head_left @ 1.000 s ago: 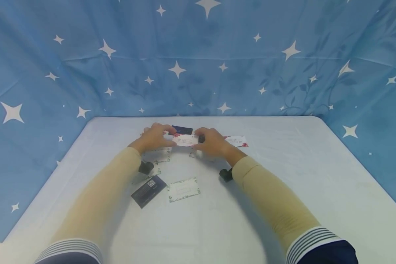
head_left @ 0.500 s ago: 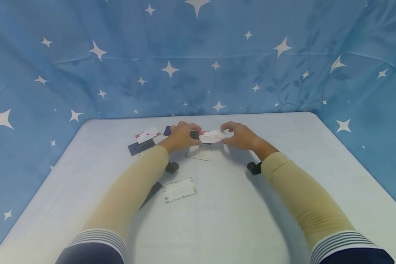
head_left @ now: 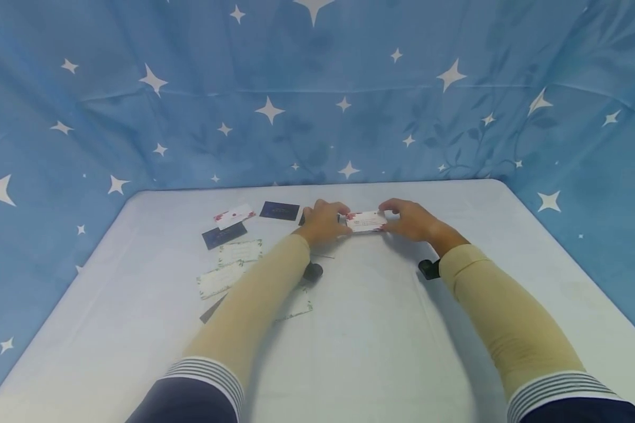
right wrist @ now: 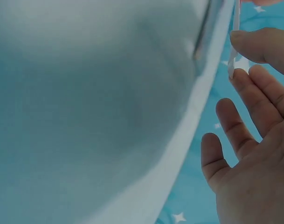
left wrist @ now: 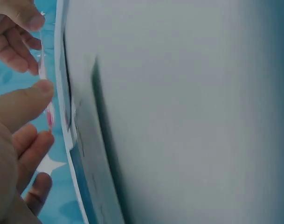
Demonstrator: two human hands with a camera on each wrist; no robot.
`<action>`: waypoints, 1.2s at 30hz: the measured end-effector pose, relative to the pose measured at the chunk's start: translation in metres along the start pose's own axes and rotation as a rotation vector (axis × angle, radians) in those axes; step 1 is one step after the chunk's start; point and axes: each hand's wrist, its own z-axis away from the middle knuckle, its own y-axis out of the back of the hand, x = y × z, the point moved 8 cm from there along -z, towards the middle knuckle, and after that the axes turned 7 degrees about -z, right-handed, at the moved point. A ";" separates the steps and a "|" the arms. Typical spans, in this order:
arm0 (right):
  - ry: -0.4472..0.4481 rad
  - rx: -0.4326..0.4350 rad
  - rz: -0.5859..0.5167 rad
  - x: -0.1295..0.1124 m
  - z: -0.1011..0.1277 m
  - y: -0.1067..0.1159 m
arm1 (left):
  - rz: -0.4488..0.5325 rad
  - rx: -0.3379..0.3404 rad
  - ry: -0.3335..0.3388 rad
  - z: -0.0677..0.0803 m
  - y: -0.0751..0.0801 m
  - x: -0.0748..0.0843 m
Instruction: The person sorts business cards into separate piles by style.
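Both hands hold one white card with red flowers [head_left: 367, 221] just above the far middle of the pale table [head_left: 381, 329]. My left hand [head_left: 325, 220] pinches its left end, and my right hand [head_left: 410, 218] pinches its right end. In the left wrist view the card [left wrist: 43, 74] shows edge-on, between the thumb and fingers of the left hand [left wrist: 44, 112]. The right wrist view also shows the card [right wrist: 235, 37] edge-on, with the right hand [right wrist: 237, 65] pinching it between thumb and forefinger while the other fingers are spread.
Several cards lie on the table's left half: a white and red one [head_left: 234, 215], two dark blue ones [head_left: 279, 210] [head_left: 224, 235], and two white ones with green leaves [head_left: 239, 251] [head_left: 219, 279]. Another card [head_left: 298, 308] is partly hidden under my left forearm. Blue starred cloth [head_left: 317, 106] walls the back and sides.
Both hands have carried the white and red card to the right, lifted off the cards they were over. Cards on the left that my left arm covered now show.
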 end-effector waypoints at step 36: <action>-0.036 -0.014 0.014 0.013 -0.010 -0.011 | -0.082 -0.057 0.081 -0.004 -0.010 0.008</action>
